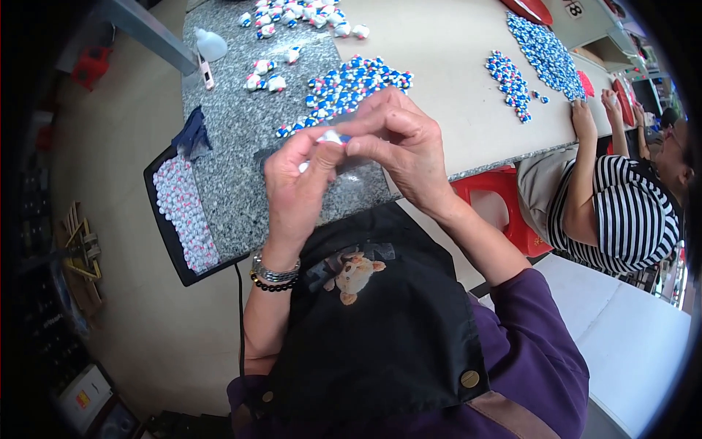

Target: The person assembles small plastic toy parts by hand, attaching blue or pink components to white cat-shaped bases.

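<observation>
My left hand [296, 172] is closed round a small white piece [331, 137] with some blue at its side, held above the granite tabletop. Another bit of white shows lower, between the left fingers. Against the piece, the thumb and index fingertips of my right hand [409, 143] are pinched together; what lies between them is too small to make out. Just beyond my hands lies a heap of small blue-and-white pieces [358, 80] with pink spots. Larger white pieces [276, 82] with blue and pink parts sit to its left.
A black tray [191, 278] of small pinkish-white pieces stands at the left table edge, by a dark blue cloth [193, 135]. Farther up are a white squeeze bottle [210, 45] and a metal post [150, 33]. At right, a person in stripes [632, 212] works beside more blue-and-white heaps [545, 51].
</observation>
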A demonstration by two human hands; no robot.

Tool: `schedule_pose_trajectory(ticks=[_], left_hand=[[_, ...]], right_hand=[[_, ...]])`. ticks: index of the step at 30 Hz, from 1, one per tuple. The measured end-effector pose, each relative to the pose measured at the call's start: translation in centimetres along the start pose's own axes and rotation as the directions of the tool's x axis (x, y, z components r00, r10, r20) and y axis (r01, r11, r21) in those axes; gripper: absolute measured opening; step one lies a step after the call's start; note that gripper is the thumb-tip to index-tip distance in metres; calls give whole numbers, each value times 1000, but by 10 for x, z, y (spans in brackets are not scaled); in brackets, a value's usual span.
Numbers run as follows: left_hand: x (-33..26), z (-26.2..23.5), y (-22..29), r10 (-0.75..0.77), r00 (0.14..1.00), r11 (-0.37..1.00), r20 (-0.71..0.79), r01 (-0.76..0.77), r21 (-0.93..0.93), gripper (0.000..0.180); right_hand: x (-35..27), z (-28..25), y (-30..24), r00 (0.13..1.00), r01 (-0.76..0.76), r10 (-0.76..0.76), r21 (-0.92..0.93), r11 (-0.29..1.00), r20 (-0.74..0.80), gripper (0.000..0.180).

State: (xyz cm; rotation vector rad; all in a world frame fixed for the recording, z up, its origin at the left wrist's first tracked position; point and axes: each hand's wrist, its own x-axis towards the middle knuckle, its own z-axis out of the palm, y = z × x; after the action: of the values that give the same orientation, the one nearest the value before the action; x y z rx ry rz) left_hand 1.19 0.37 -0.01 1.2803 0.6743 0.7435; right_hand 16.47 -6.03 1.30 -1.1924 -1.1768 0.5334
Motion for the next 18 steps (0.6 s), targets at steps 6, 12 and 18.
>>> schedule_pose_trajectory(ticks=[6, 12, 18], left_hand=[[41, -53, 6, -76, 974, 981, -211, 111, 157, 26], [81, -98, -19, 156, 937, 702, -312, 117, 703, 37], [63, -82, -2, 43, 921, 959, -387, 70, 273, 38]], right_hand=[[13, -60, 23, 986, -141, 125, -153, 978, -108, 18], [10, -53, 49, 996, -33, 81, -690, 723, 37, 18], [12, -31, 47, 994, 79, 25, -858, 508, 106, 19]])
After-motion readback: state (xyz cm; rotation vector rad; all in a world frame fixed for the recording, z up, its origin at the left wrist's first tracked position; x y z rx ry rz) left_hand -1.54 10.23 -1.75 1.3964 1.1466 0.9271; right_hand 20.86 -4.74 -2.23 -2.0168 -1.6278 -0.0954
